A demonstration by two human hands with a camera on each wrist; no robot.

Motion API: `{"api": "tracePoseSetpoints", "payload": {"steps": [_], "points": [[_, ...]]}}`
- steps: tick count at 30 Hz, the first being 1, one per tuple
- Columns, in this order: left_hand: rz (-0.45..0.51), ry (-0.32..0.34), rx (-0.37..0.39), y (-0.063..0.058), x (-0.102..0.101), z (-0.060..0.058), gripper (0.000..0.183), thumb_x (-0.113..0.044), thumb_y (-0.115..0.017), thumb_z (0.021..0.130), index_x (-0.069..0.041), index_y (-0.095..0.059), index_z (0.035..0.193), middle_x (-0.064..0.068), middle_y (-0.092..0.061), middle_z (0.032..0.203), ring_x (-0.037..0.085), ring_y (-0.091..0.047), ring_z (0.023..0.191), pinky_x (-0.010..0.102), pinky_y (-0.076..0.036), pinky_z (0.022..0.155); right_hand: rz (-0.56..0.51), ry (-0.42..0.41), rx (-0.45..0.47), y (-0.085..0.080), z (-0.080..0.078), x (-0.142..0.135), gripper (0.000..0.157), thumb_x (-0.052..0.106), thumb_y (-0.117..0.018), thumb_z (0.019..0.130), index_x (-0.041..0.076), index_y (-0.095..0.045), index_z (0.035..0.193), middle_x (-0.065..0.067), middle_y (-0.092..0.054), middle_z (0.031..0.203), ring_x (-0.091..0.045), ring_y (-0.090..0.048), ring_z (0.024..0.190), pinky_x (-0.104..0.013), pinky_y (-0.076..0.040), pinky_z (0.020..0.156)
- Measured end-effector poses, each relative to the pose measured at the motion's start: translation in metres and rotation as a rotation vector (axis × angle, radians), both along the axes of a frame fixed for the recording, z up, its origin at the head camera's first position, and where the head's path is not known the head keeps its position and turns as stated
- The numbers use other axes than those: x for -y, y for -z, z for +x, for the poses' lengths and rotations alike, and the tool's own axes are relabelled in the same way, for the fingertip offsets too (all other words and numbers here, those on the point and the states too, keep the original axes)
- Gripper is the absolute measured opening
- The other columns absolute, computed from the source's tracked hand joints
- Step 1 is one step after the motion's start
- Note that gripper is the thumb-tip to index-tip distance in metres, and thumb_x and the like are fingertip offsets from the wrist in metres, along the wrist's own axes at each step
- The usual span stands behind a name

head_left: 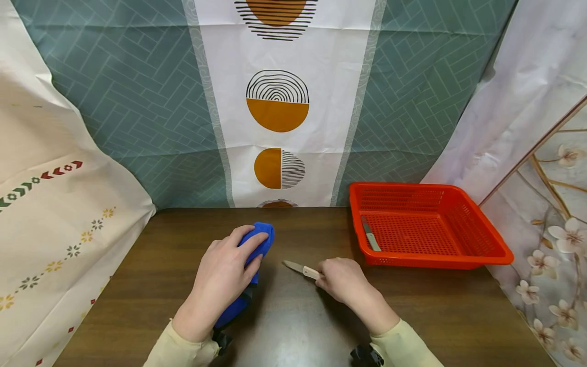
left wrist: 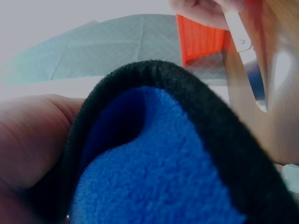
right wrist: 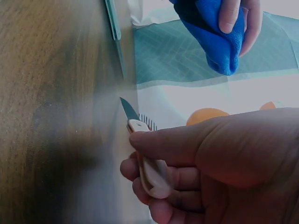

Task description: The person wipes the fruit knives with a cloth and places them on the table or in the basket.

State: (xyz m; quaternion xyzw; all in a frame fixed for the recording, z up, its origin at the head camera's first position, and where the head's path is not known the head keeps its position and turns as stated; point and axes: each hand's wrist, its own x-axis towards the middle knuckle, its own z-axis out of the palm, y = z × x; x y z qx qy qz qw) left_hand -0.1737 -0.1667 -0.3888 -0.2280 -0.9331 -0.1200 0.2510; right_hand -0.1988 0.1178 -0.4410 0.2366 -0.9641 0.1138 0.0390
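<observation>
My left hand (head_left: 224, 278) grips a folded blue cloth (head_left: 259, 239) with a dark edge band, which fills much of the left wrist view (left wrist: 154, 172). My right hand (head_left: 344, 280) holds a small knife (head_left: 302, 269) by its cream handle, the blade pointing left toward the cloth. Up close in the right wrist view, the thumb presses on the handle (right wrist: 154, 172) with the fingers curled beneath. Blade and cloth are apart. A second knife with a pale green handle (right wrist: 112, 21) lies on the table near the left hand; in the head view it is hidden.
A red plastic basket (head_left: 435, 259) stands at the back right of the brown wooden table (head_left: 137, 285). Inside it, at its left side, lies another knife (head_left: 371, 237) with a pale handle. Patterned curtains (head_left: 128, 102) hang behind the table and at both sides.
</observation>
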Motion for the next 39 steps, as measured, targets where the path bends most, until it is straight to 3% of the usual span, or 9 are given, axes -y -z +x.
{"api": "tracePoseSetpoints", "payload": {"steps": [11, 18, 24, 29, 35, 38, 39], "points": [[-0.017, 0.007, 0.015, 0.009, -0.004, 0.0, 0.048, -0.024, -0.092, 0.093, -0.019, -0.078, 0.138, 0.017, -0.069, 0.14, 0.036, -0.077, 0.108, 0.052, -0.061, 0.086, -0.049, -0.004, 0.072, -0.003, 0.0, -0.002, 0.029, 0.014, -0.096, 0.081, 0.018, -0.072, 0.097, 0.011, -0.062, 0.07, -0.019, -0.059, 0.064, -0.04, -0.049, 0.059], [-0.019, 0.003, 0.018, 0.012, -0.006, 0.0, 0.047, -0.024, -0.092, 0.092, -0.02, -0.078, 0.137, 0.017, -0.069, 0.14, 0.035, -0.077, 0.109, 0.053, -0.061, 0.086, -0.081, -0.005, 0.093, -0.004, -0.002, -0.004, 0.027, 0.014, -0.098, 0.079, 0.016, -0.072, 0.086, 0.01, -0.062, 0.07, -0.017, -0.057, 0.064, -0.039, -0.048, 0.061], [-0.019, 0.004, 0.017, 0.012, -0.006, 0.001, 0.048, -0.024, -0.092, 0.092, -0.02, -0.078, 0.137, 0.017, -0.069, 0.14, 0.035, -0.078, 0.107, 0.051, -0.061, 0.084, -0.036, 0.029, 0.036, -0.003, -0.002, -0.005, 0.022, 0.014, -0.095, 0.083, 0.017, -0.075, 0.077, 0.008, -0.062, 0.066, -0.018, -0.056, 0.06, -0.039, -0.048, 0.057], [-0.024, 0.006, 0.01, 0.011, -0.006, 0.0, 0.047, -0.025, -0.091, 0.093, -0.02, -0.077, 0.138, 0.017, -0.069, 0.14, 0.034, -0.078, 0.107, 0.051, -0.061, 0.084, -0.005, 0.047, 0.0, 0.0, -0.003, -0.004, 0.022, 0.015, -0.094, 0.085, 0.019, -0.075, 0.074, 0.007, -0.06, 0.063, -0.019, -0.056, 0.059, -0.041, -0.048, 0.055], [-0.019, 0.006, 0.004, 0.009, -0.004, 0.0, 0.047, -0.024, -0.091, 0.093, -0.019, -0.078, 0.137, 0.017, -0.069, 0.14, 0.035, -0.078, 0.107, 0.052, -0.061, 0.084, -0.007, 0.031, 0.042, -0.001, -0.003, -0.004, 0.018, 0.014, -0.09, 0.089, 0.018, -0.075, 0.079, 0.007, -0.059, 0.066, -0.019, -0.055, 0.06, -0.041, -0.047, 0.057], [-0.015, 0.007, -0.002, 0.008, -0.004, -0.002, 0.046, -0.024, -0.091, 0.093, -0.019, -0.078, 0.137, 0.017, -0.069, 0.14, 0.035, -0.078, 0.107, 0.052, -0.061, 0.083, -0.011, 0.018, 0.054, 0.007, -0.009, -0.006, 0.019, 0.011, -0.085, 0.091, 0.015, -0.071, 0.079, 0.004, -0.057, 0.066, -0.021, -0.055, 0.06, -0.045, -0.049, 0.057], [-0.014, 0.006, -0.004, 0.008, -0.003, -0.002, 0.046, -0.024, -0.091, 0.093, -0.019, -0.078, 0.137, 0.017, -0.069, 0.14, 0.035, -0.078, 0.107, 0.052, -0.061, 0.083, -0.027, 0.002, 0.031, 0.018, -0.015, -0.009, 0.021, 0.012, -0.083, 0.092, 0.017, -0.069, 0.077, 0.006, -0.055, 0.065, -0.019, -0.052, 0.058, -0.046, -0.049, 0.056]]}}
